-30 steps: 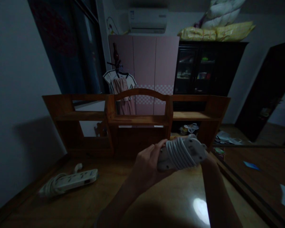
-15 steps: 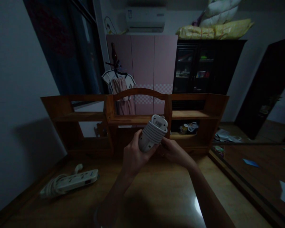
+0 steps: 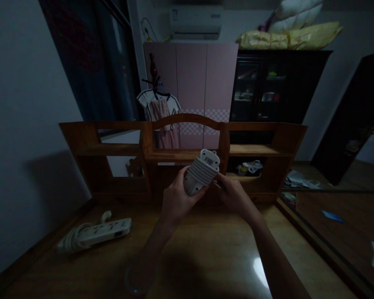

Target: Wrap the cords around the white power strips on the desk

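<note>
- near the left edge of the glossy wooden surface (image 3: 224, 238) lies a long white plastic power strip (image 3: 107, 233); pale cord is coiled in loops about its left end, and a rounded plug (image 3: 106, 216) sits just behind it, towards the back left corner;
- along the back edge stands a wooden shelf unit (image 3: 187, 118), smooth and reddish brown, with a curved arch over its middle bay; its compartments have openings through the back;
- beyond the arch hang soft clothes (image 3: 159, 110), white with dark trim above pink;
- the left hand (image 3: 176, 197) is in front of the middle bay, its fingers gripping the lower left end of a cord-wrapped block (image 3: 191, 185);
- this block is pale, hard-looking plastic with rounded corners, tilted up to the right; ridged turns of cord circle its middle, a label and small dark holes mark the visible face; it is held above the surface, well back from the front edge;
- the right hand (image 3: 235, 197) is at the block's right side, its fingers bent and partly hidden; whether they grip anything I cannot tell;
- the shelf unit's lower right opening shows a round yellowish container (image 3: 243, 168) and crumpled white plastic (image 3: 254, 166); whether these stand inside or behind it is unclear;
- further right, a dark cabinet (image 3: 299, 85) has glass doors; small pale, green and red items show on its shelves;
- past the surface's right edge, a blue sheet (image 3: 332, 216) lies on the brown floor (image 3: 318, 245).
</note>
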